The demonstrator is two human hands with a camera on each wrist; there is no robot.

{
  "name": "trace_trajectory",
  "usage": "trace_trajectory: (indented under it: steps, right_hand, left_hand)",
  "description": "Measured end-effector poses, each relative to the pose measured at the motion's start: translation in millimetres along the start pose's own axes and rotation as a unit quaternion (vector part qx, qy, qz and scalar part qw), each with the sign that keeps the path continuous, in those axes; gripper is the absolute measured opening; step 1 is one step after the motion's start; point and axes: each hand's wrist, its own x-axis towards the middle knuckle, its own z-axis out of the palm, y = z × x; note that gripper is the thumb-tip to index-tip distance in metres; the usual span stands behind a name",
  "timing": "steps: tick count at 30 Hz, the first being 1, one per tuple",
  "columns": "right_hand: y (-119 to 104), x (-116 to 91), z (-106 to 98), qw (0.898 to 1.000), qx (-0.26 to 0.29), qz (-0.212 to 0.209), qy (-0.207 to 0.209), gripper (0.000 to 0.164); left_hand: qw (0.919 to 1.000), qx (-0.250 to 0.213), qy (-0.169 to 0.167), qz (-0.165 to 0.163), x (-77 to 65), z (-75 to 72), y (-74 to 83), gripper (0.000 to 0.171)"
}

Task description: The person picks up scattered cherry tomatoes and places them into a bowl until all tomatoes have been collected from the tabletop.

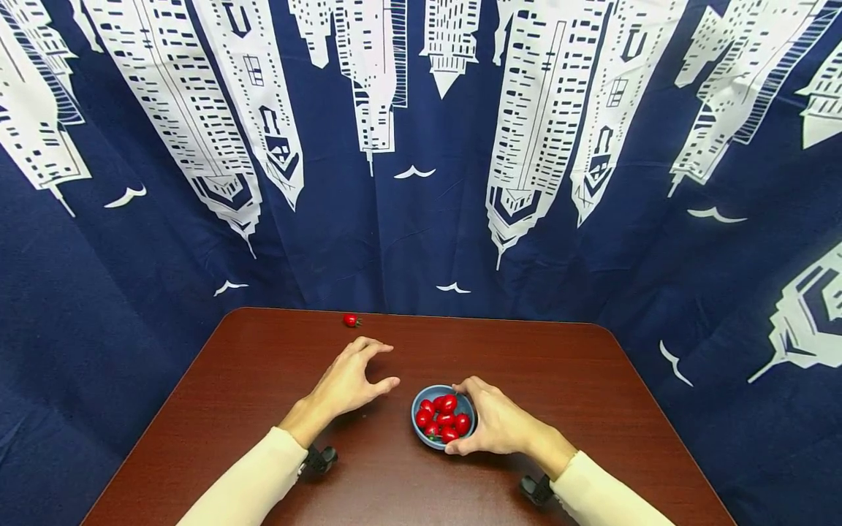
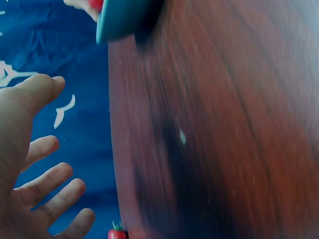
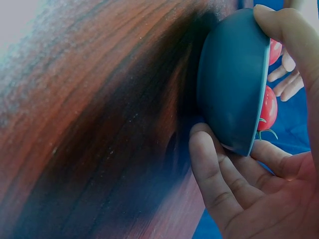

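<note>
A small blue bowl [image 1: 418,432] stands near the middle of the table, filled with several cherry tomatoes [image 1: 445,419]. My right hand [image 1: 500,420] grips it from the right, thumb on the near rim and fingers around the far side. In the right wrist view the fingers [image 3: 232,181] reach along the bowl's [image 3: 232,79] outer wall; whether its base touches the table I cannot tell. Left of the bowl, my left hand [image 1: 349,380] hovers with fingers spread and nothing in it. One lone cherry tomato [image 1: 351,320] with a green stem lies beyond that hand.
The brown wooden table [image 1: 559,365] has rounded far corners, and the lone tomato lies close to its back edge. A dark blue curtain [image 1: 408,241] with white building prints hangs behind and at both sides. Dark devices [image 1: 320,459] are strapped to both wrists.
</note>
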Motion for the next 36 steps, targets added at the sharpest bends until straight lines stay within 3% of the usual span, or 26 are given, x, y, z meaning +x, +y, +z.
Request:
trace_trajectory:
  steps: [15,24,36]
  right_hand:
    - [-1.8,1.5,0.1,1.000,0.002,0.003,-0.004,0.095]
    - [-2.0,0.7,-0.7,1.000,-0.004,0.002,-0.002,0.094]
    - [-2.1,2.2,-0.3,1.000,-0.017,-0.002,0.000,0.093]
  left_hand:
    - [0.9979,0.023,0.014,-0.059,24.7,-14.9,-50.3,0.069]
    - [0.9939,0.040,-0.006,-0.102,40.8,-14.9,-76.3,0.074]
    - [0.9923,0.032,-0.032,-0.115,61.0,-12.9,-98.3,0.084]
